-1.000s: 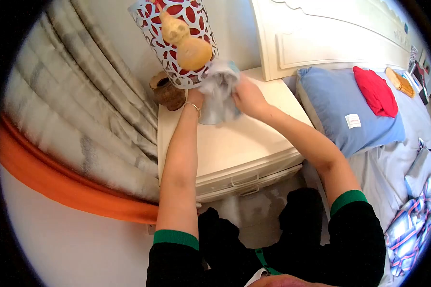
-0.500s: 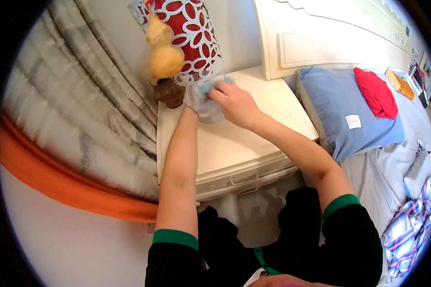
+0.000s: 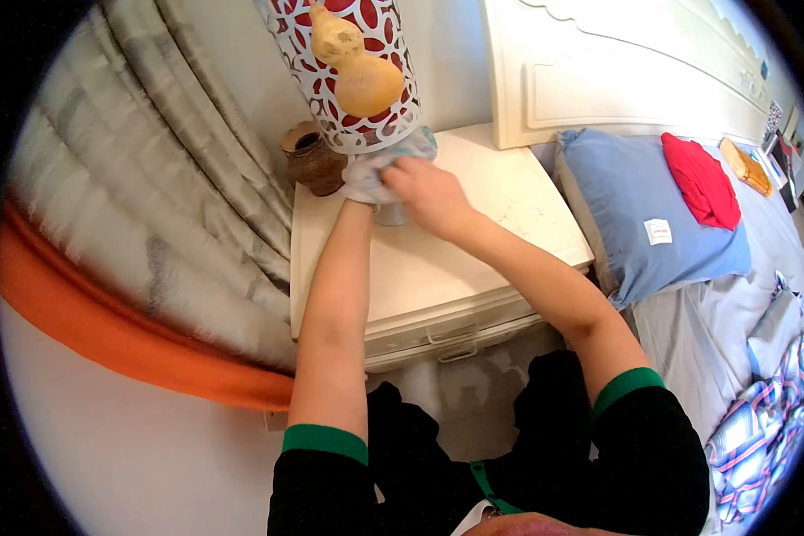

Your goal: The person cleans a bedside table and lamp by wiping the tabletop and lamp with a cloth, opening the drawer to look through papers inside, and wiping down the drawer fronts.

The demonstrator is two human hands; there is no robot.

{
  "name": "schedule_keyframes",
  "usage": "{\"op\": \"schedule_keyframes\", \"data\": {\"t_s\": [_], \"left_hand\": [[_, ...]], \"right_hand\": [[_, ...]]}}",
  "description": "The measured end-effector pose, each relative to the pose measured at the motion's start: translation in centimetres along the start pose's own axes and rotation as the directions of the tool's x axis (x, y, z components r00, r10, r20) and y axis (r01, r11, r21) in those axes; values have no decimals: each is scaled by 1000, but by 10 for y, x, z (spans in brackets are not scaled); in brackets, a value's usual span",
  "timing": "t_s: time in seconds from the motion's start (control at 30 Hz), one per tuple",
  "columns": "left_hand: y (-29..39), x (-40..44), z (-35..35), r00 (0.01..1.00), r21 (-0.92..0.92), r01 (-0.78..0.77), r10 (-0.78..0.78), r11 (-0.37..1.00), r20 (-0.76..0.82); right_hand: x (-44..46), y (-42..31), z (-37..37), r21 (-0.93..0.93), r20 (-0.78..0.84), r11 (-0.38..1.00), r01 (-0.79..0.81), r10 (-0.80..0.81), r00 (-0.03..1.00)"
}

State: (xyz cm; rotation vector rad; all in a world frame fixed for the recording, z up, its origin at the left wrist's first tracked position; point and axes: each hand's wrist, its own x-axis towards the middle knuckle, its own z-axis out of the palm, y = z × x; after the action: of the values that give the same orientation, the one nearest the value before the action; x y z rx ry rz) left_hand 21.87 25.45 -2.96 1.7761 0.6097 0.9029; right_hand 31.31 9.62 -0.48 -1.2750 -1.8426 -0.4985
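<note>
White nightstand point(image 3: 420, 277), cloth point(image 3: 364, 183) beneath gripping right hand point(image 3: 431, 198), below lampshade point(image 3: 322, 94); left hand hidden, state unclear

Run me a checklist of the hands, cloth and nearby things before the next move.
1. Right hand on the crumpled pale fabric cloth: ok.
2. Left hand's grip: cannot tell; the cloth hides it.
3. Rounded dark-brown pot standing on the white wooden nightstand: ok.
4. Yellow double-bulbed gourd apart from the cloth: ok, in front of the red-and-white cut-out lampshade.
5. Grey rounded base fully visible: not ok, partly covered.
</note>
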Motion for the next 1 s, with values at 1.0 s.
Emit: {"op": "schedule_keyframes", "data": {"t_s": [1.0], "left_hand": [[21, 23, 11, 980, 152, -57, 85, 987, -180]], "right_hand": [[160, 37, -84, 141, -522, 971, 194, -94, 848]]}}
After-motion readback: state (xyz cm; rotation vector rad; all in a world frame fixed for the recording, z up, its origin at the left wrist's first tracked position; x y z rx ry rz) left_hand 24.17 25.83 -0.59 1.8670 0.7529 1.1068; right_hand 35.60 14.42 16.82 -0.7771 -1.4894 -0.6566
